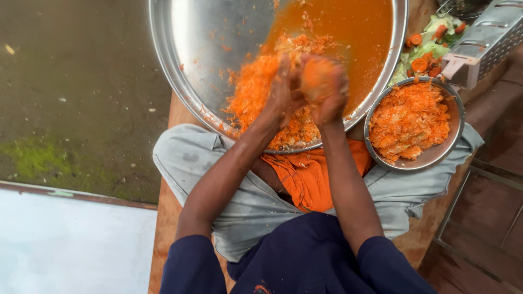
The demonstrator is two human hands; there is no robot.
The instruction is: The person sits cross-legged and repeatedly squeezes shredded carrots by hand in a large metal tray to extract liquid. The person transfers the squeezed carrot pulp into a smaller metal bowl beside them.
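Both hands met over the large steel tray in the head view; the right hand and the left hand pressed together, fingers clenched around a clump of grated carrot — held directly between the palms, neither hand nearer; the clump looked wet, orange, roughly round; orange juice pooled just beyond; a small steel bowl of shreds sat to the right.

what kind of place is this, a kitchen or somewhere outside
Probably an informal outdoor cooking spot, not a fitted kitchen. The person sits on a wooden bench over mossy, damp ground, squeezing grated carrot above a big steel tray, with a box grater nearby.
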